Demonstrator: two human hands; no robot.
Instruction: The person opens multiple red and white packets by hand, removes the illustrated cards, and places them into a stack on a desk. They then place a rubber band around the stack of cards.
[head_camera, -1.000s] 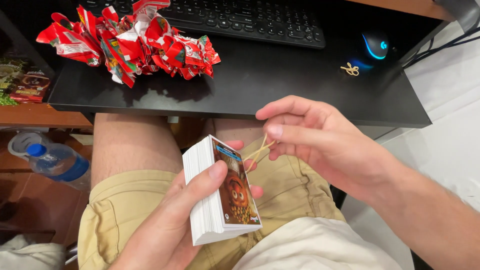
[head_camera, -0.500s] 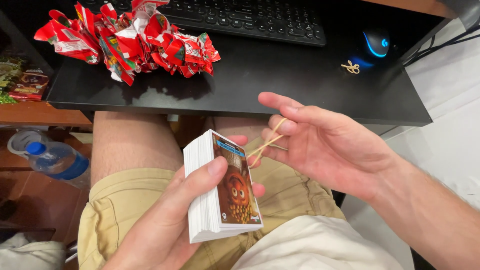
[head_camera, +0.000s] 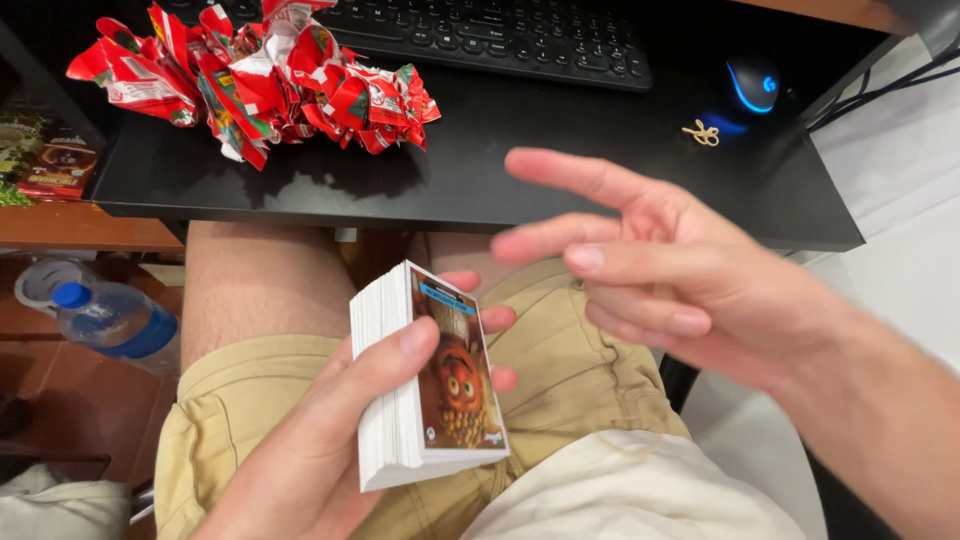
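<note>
Both arms are bare to the edge of view, no sleeves, no watch, no rings on the fingers (head_camera: 610, 258). Khaki shorts (head_camera: 560, 380) with stitched seams cover the thighs, and a cream shirt hem (head_camera: 630, 495) lies over the lap.

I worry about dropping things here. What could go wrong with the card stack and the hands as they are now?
1. The left hand alone pinches the thick card stack over the lap, unbanded; cards may slide out and scatter to the floor.
2. The right hand is open, fingers spread and blurred; no rubber band shows on it, so it may have slipped off.
</note>
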